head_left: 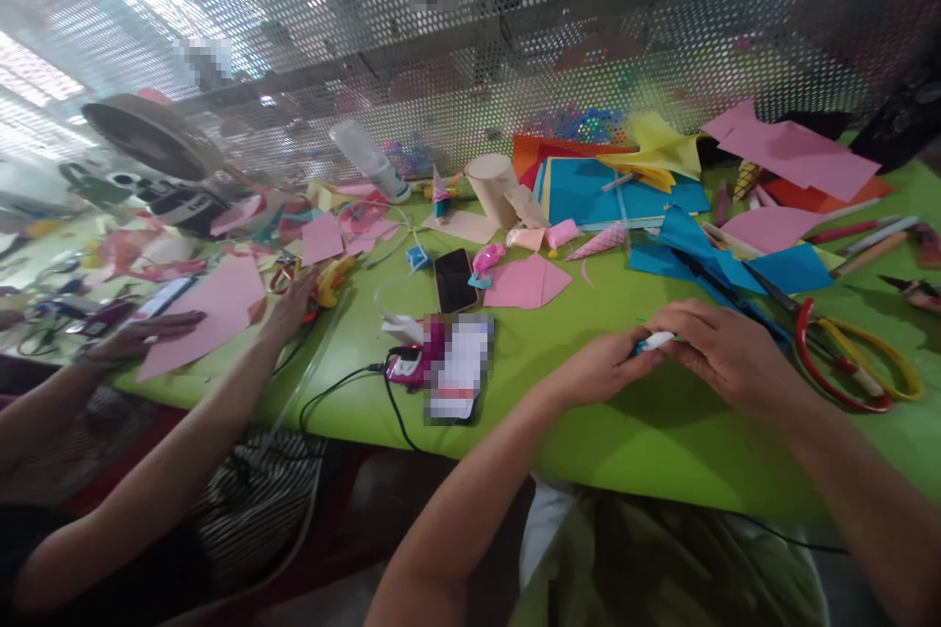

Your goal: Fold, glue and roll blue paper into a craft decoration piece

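My left hand (599,364) and my right hand (717,350) meet low over the green table. Between their closed fingertips they pinch a small white-and-blue piece (658,341), whose exact kind I cannot make out. Part of it is hidden by the fingers. Just right of my right hand lie scissors (805,353) with one red and one yellow handle loop, their blades over crumpled blue sheets (702,255). Beyond my hands are a pink patterned cone (599,240) and pink cut paper pieces (525,281).
A dark phone (456,281), a lit phone (462,367) and a magenta corded device (404,365) lie to the left. Further left, a co-worker's hands (290,309) reach over pink paper (210,313). A cardboard tube (491,186) and stacked blue sheets (588,196) stand before the perforated panel (559,29).
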Demonstrator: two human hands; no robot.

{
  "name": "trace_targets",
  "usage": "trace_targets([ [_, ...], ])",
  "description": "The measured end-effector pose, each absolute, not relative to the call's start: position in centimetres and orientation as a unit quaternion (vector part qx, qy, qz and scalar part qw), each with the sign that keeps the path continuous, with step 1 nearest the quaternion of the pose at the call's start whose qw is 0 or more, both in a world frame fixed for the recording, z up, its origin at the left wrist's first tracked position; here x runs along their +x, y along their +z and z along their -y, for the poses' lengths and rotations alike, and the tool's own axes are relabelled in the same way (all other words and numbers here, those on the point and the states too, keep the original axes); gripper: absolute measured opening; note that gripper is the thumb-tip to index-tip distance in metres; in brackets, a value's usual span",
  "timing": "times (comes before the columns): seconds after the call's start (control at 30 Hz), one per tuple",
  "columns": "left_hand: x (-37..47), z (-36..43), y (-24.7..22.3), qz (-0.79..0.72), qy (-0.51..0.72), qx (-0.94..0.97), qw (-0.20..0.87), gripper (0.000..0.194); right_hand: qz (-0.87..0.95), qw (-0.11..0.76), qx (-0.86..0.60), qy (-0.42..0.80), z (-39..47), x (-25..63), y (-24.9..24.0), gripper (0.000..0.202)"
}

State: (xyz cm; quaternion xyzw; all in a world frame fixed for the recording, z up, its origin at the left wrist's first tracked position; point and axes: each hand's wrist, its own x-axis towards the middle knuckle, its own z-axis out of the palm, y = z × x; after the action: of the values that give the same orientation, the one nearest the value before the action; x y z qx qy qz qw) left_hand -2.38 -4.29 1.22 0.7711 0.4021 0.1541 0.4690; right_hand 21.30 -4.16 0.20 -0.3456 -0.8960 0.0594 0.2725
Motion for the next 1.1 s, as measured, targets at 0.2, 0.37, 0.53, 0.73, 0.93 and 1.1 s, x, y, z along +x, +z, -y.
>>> trace_targets([
  [0.2,-2.2,4.4,1.5,-0.407,0.109,0.786,0.452,0.037,0.905,0.264,-0.333,0.007,4.4,21.1,0.6,0.025],
  [0.37,-1.6,4.4,1.1,-0.469,0.033,0.827,0.309,0.032,0.900,0.251,-0.356,-0.005,4.6,20.8,0.0,0.032],
  [0.53,-1.0,4.5,0.7,-0.473,-0.014,0.858,0.199,0.033,0.890,0.249,-0.383,-0.010,4.7,20.5,-0.4,0.038],
  [0.73,-0.6,4.5,0.4,-0.473,-0.016,0.870,0.136,0.033,0.866,0.247,-0.433,0.025,5.0,20.2,-0.5,0.040],
  [0.93,-0.1,4.7,0.6,-0.478,0.011,0.869,0.127,0.030,0.835,0.265,-0.478,0.064,5.4,19.7,-0.2,0.042],
  [1.1,0.2,4.9,1.0,-0.483,0.022,0.867,0.120,0.025,0.797,0.279,-0.522,0.121,5.6,19.4,-0.1,0.049],
])
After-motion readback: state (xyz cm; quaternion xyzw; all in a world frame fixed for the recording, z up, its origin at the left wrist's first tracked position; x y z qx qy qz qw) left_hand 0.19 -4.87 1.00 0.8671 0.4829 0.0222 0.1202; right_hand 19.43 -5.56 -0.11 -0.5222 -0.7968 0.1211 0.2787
